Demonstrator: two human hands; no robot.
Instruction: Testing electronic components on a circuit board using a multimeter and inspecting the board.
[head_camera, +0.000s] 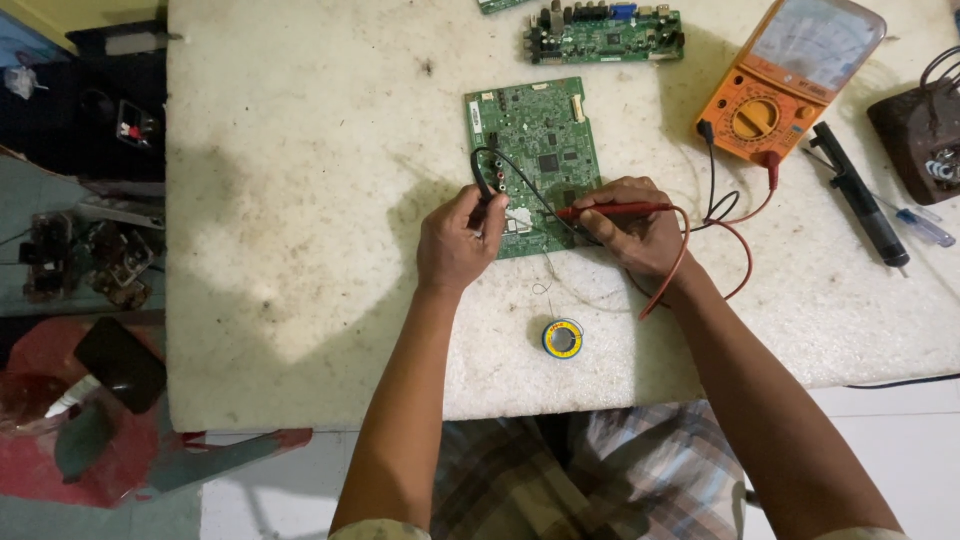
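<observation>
Green board (533, 150) flat on the white surface (300, 200), both hands at its near edge. Left hand (457, 243) pinching the black probe (484, 183) onto the board; right hand (640, 232) gripping the red probe (610, 210), tip toward the board. Right of the board, orange meter (785, 85) with leads trailing; just below it, solder spool (562, 339).

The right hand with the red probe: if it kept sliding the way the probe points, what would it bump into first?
Probably the left hand: the right hand aims its red probe leftward across the green circuit board, toward it.
</observation>
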